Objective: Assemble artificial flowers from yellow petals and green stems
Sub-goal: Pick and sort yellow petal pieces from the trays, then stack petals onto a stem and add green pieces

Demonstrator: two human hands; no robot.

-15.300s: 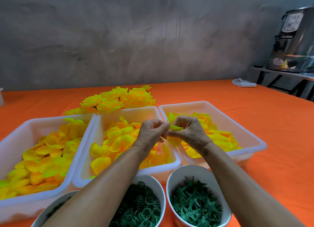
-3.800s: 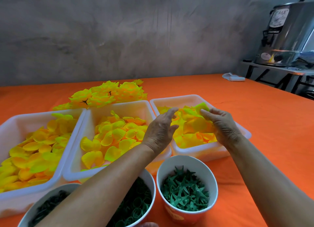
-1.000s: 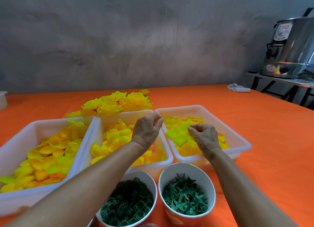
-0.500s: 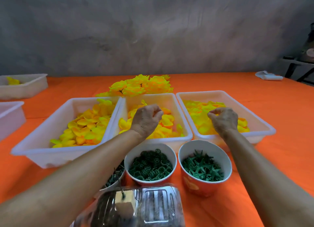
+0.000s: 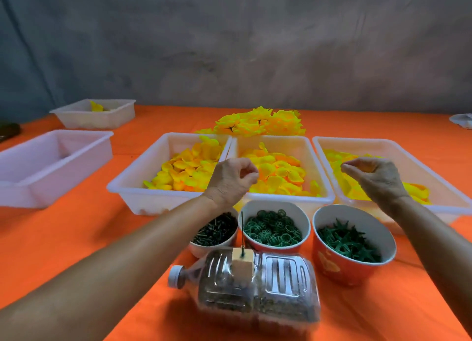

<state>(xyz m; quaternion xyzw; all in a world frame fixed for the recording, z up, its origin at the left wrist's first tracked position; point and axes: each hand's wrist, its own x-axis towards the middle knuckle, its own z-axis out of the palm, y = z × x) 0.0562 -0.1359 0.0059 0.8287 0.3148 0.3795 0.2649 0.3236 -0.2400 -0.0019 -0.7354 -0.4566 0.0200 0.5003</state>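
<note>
Standing upright, thin green stem, bottle-mounted

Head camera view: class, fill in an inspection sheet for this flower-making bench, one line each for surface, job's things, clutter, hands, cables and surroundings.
Surface: orange tablecloth, covering the table.
Job's things: three white plastic trays of yellow fabric petals, left, middle, right; heap of finished yellow flowers behind them; bowls of dark pins, green rings, green star-shaped pieces.
Clutter: clear plastic bottle lying on its side, wooden block with upright pin on top; two more white trays at far left.
Hands: left hand and right hand pinched over the trays; contents unclear.
Cables: nothing seen.
Surroundings: grey concrete wall.
</note>
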